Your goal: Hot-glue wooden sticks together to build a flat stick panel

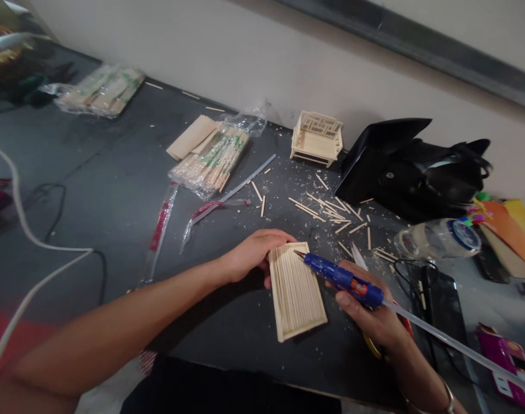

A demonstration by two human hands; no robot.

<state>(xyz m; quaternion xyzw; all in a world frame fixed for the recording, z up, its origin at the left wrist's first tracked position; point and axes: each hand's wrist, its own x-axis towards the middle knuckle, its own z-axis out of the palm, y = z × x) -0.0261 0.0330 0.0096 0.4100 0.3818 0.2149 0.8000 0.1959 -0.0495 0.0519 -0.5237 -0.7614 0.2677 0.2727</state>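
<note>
My left hand (256, 256) is closed on the far left edge of a rectangular panel (299, 293) built of thin wooden sticks with a raised rim. My right hand (374, 307) grips a blue glue gun (335, 273), a long clear glue stick trailing from its back end. The gun's metal tip rests at or just above the panel's far end; I cannot tell whether it touches. Partly hidden behind my right hand lie scissors (359, 256), their blade tip and yellow-and-red handle showing.
Cut sticks (331, 210) and crumbs litter the dark table beyond the panel. A miniature wooden bench (317, 138) stands by the wall, beside a black bag (409, 167). A clear jar (437, 238) lies at right. Packs of chopsticks (213, 158) sit at left, near a white cable (38, 247).
</note>
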